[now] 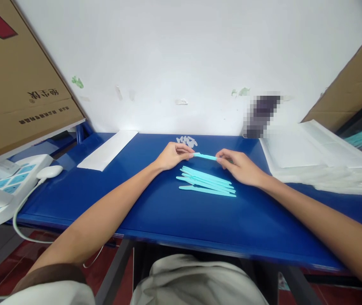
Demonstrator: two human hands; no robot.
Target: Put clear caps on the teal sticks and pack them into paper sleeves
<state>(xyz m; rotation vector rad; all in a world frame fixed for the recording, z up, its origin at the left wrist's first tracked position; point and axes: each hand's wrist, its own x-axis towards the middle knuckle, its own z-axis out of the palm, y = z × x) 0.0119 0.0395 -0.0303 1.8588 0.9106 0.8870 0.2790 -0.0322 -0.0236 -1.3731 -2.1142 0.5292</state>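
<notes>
A slim turquoise eyebrow razor (207, 156) is stretched level between my two hands, above the blue table. My left hand (176, 155) pinches its blade end between thumb and fingers; whether a cap is there is too small to tell. At the other end, the handle tip sits between the thumb and forefinger of my right hand (236, 165). Several more turquoise razors (208, 181) lie in a loose pile just below my hands. Behind my left hand is a small heap of translucent pieces that look like blade caps (186, 141).
A long white strip (107, 150) lies left on the blue table (155, 212). Further left are a power strip (25, 178) with a cable and a large carton (25, 80). Stacked clear plastic bags (321, 156) and a pixelated dark object (261, 116) are at right, before a white wall.
</notes>
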